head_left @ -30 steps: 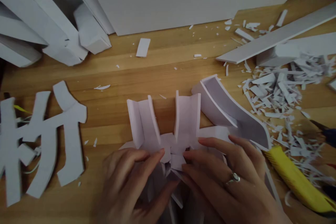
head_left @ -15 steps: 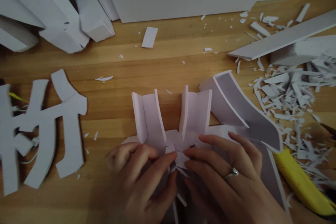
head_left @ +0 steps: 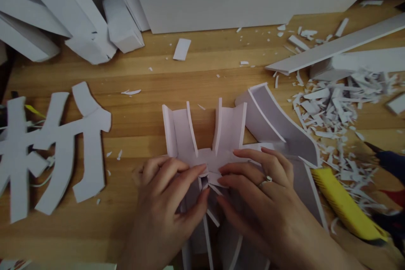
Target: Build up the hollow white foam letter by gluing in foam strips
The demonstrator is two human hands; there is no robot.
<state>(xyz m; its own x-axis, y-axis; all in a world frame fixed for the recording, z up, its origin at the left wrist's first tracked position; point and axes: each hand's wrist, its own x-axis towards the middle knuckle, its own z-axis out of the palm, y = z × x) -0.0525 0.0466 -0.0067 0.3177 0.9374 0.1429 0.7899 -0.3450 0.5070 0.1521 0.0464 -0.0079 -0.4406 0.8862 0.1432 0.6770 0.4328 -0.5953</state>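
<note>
A hollow white letter shape [head_left: 232, 124] of foam board, with upright side walls, lies at the lower middle of the view. My left hand [head_left: 171, 198] pinches a small bent white strip [head_left: 204, 182] between thumb and forefinger at the letter's central junction. From the other side my right hand [head_left: 259, 194], with a ring on one finger, presses its fingertips against the letter's white pieces just right of that strip. Its thumb sits lower, near a thin wall edge, and the exact contact is partly hidden. Both palms cover parts of the letter.
Flat white character [head_left: 90, 135] lies at left, over cables. A yellow-handled cutter [head_left: 346, 202] and dark blue handle [head_left: 390, 164] are at right, near a heap of white scraps [head_left: 338, 109]. Large white board [head_left: 221, 0] and boxy white letters [head_left: 85, 29] stand behind.
The camera view has shifted, bringing the blue handle at right into sight. My left thumb and forefinger have parted slightly around the small strip. My right hand keeps nearly the same pose.
</note>
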